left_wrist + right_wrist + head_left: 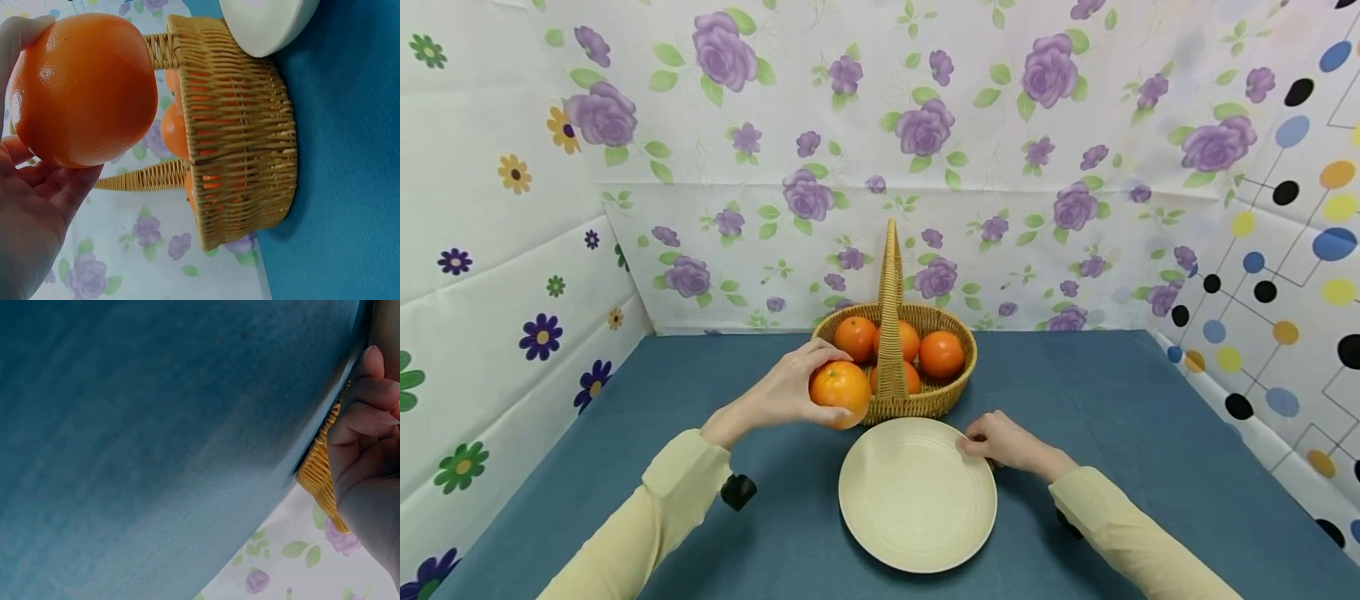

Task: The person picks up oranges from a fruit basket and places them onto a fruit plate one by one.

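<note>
My left hand [786,387] grips an orange [841,392] between thumb and fingers, held up in front of the left part of the wicker basket [925,407]. Close up in the left wrist view, the orange [87,90] looks smooth and glossy, and the fingers wrap its side. A round cream plate [917,496] lies before the basket. At its upper right rim, my right hand [1009,443] pinches the edge, thumb on top and the other fingers curled. In the right wrist view that hand [369,450] shows at the right border.
Several more oranges [942,354] sit in the basket, whose tall handle [891,308] arches over them. A blue cloth [1112,400] covers the table. Behind it hangs a flowered sheet [850,208], with patterned sheets on both sides.
</note>
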Available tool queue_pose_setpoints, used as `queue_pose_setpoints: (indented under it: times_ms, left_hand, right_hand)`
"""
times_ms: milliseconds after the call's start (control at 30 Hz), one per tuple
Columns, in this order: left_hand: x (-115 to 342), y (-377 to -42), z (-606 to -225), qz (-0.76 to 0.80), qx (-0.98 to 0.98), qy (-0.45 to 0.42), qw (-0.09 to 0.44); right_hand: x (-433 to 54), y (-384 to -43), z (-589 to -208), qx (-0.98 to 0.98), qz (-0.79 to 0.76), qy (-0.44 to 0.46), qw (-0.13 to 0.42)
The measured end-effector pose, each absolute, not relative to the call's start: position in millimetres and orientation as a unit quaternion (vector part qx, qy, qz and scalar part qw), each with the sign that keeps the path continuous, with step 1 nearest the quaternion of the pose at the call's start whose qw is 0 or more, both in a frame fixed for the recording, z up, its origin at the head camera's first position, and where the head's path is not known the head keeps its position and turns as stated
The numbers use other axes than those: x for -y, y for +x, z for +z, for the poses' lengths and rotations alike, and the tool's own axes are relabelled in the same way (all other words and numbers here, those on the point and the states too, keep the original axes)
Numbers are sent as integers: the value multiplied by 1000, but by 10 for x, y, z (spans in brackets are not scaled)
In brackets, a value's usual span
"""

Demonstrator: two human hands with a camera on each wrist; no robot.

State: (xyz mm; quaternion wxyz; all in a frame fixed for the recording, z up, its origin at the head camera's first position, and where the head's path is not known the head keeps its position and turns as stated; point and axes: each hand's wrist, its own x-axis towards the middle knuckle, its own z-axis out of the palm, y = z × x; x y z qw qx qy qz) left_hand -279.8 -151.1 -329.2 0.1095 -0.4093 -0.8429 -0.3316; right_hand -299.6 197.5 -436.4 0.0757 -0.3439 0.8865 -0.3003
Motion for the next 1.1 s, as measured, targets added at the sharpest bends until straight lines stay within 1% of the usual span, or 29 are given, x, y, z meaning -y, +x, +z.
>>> queue_pose_setpoints:
  times_ms: [400,800,1100]
  left_hand:
    - [1418,-2732,-3297,-329,822,-452,107]
    - [1326,-2691,-3333,-326,813,-478,68]
    - [1257,-2672,-3335,-318,813,-485,51]
  right_hand:
    - [-1977,-2994,-4363,-885,-304,-343,75]
    - [-1981,-2995,-4370,-884,-310,-341,82]
    - [-1979,-2997,-4357,-881,-314,-345,81]
